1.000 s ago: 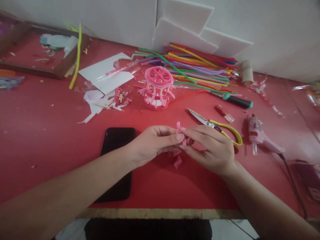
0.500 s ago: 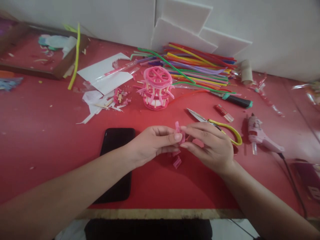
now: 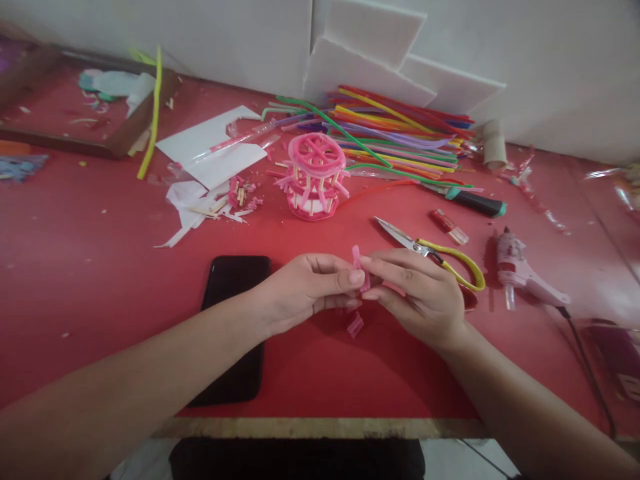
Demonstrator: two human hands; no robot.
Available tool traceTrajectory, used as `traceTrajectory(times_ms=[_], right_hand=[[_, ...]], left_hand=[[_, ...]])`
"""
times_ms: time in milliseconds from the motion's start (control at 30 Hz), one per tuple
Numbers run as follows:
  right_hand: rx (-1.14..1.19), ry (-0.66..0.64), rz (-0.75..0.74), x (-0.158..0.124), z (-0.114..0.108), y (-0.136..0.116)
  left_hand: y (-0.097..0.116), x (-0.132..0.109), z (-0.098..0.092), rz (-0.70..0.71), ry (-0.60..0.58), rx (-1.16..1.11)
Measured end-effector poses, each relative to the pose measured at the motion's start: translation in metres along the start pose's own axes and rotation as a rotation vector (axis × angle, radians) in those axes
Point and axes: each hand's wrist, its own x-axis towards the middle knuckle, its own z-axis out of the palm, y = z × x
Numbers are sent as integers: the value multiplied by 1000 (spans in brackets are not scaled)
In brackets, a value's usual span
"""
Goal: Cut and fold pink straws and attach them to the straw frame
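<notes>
My left hand [image 3: 305,290] and my right hand [image 3: 420,293] meet fingertip to fingertip over the red table [image 3: 100,267]. Both pinch a short pink pipe-cleaner piece [image 3: 357,261] that sticks up between the fingers. Another small pink piece [image 3: 355,325] lies on the table just below the hands. Behind them stands a small round pink pipe-cleaner and stick structure [image 3: 314,177].
A black phone [image 3: 235,320] lies by my left wrist. Yellow-handled scissors [image 3: 440,257] and a pink glue gun [image 3: 520,270] lie to the right. Coloured pipe cleaners [image 3: 395,133], white foam boards [image 3: 380,60], paper scraps [image 3: 210,173] and a tray [image 3: 75,100] fill the back.
The hands stay nearly in place; my fingers shift slightly around the pink piece, and my right hand has dropped a little.
</notes>
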Motion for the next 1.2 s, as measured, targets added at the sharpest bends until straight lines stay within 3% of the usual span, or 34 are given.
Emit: traceTrajectory(times_ms=[400,800,967,1100,1200], right_hand=[[-69,32,-32,3,3,-5],[-110,50,-61,2,3,-3],[-105,58,-46,2,6,-5],[-36,91,61,0,10,-6],[170,126,281,-1,12,-8]], left_hand=[[-2,0,1,139,-33,61],[-2,1,-1,123,1,109],[-5,0,-3,185,-30,188],[-7,2,-3,290,6,232],[-5,2,-2,415,60,278]])
